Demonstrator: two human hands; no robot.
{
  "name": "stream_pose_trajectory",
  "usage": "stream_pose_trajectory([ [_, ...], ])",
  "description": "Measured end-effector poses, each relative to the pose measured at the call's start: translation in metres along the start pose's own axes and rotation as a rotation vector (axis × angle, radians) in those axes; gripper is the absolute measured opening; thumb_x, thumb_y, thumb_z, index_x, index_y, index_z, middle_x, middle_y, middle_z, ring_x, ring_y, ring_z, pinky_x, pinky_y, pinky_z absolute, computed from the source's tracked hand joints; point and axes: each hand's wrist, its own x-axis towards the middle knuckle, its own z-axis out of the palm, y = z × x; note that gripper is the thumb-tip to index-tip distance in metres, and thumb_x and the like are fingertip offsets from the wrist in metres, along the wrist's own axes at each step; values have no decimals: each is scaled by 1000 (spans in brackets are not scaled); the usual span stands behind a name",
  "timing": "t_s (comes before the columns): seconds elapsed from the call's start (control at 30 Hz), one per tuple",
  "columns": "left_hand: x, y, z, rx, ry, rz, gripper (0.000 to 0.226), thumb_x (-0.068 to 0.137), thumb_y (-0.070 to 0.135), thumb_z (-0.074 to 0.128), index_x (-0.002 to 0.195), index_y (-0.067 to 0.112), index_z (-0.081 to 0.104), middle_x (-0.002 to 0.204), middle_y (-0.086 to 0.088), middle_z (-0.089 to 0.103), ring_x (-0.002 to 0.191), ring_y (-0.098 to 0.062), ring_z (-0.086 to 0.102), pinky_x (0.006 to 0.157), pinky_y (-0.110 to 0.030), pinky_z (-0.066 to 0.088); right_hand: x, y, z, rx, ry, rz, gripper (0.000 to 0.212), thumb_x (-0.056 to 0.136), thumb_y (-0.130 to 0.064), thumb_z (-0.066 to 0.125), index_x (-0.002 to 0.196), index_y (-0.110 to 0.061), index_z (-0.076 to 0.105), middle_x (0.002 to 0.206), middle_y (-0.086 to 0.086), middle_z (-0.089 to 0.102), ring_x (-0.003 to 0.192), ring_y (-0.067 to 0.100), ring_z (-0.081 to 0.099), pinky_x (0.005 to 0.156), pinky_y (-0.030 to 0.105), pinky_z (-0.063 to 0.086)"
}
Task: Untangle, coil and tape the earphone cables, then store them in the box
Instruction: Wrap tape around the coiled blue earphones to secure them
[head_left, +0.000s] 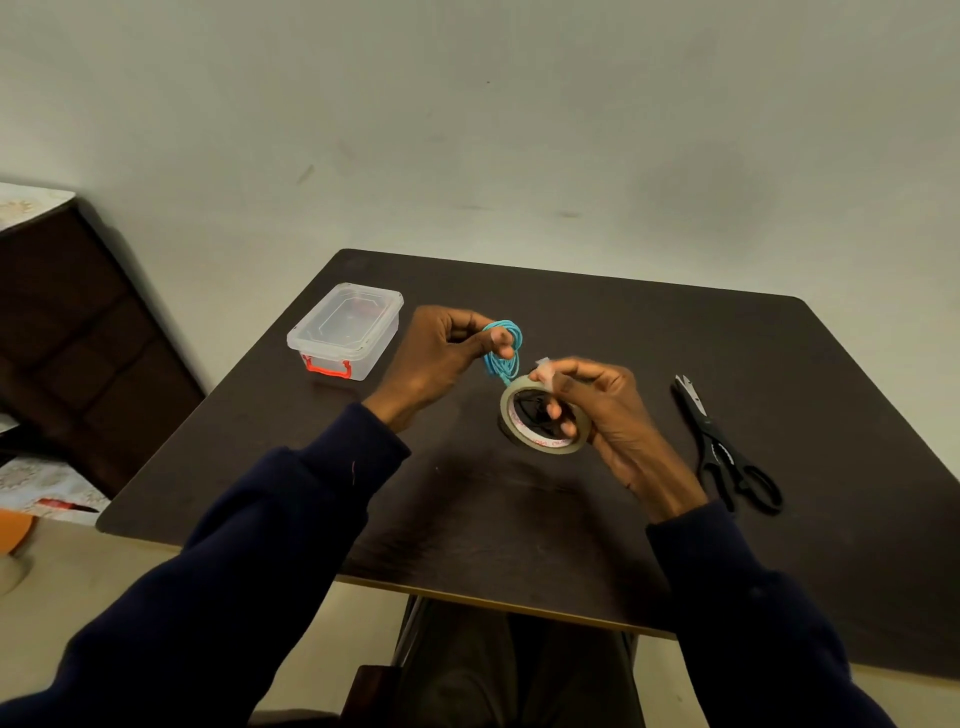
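The clear box (345, 330) sits at the left of the dark counter (519, 519), its lid on and its red latch facing the person; it will need opening before anything goes in.

Just to its right, the left hand (441, 358) is lifted off the counter. Its thumb and fingers are curled round the turquoise earphone cable (504, 348), which is wound into a small coil with a few loops hanging below the grip. The pinch should hold where the loops cross so the coil cannot spring open.

Close beside the coil, a short free tab of tape (544, 366) stands up between the thumb and forefinger of the right hand (613, 415). That hand's lower fingers hook into the core of the tape roll (540, 441), so it is clamped on both the roll and the tab.

The step seems to be taping the coil. A good way is to draw out a short strip, press the tab onto the loops next to the left thumb, then wrap it once round the bundle, snug but not crushing the wire.

The black scissors (727, 452) lie untouched to the right, within reach for cutting the strip.
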Motion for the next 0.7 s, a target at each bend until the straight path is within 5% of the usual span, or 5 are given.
stream_pose_trajectory([
  [0.17,-5,-14,8,14,-23,-104,20,92,15,70,100,-2,76,90,-1,76,78,1,71,68,-11,51,2,-9,3,-122,121,-115,20,91,-18,71,100,-1,76,59,8,61,46,16,46,42,20,40],
  [0.37,-8,-16,22,26,50,-32,18,91,14,72,104,1,76,96,-9,77,89,-17,73,78,-25,59,10,-9,9,-123,160,48,13,94,-15,71,96,-5,78,57,5,59,45,12,43,39,17,38],
  [0.7,-9,-14,28,78,27,75,16,90,16,74,103,8,79,94,-1,77,88,-13,73,78,-26,58,9,-14,15,-46,193,141,18,87,-25,76,93,-8,79,58,5,57,40,6,42,37,14,35],
])
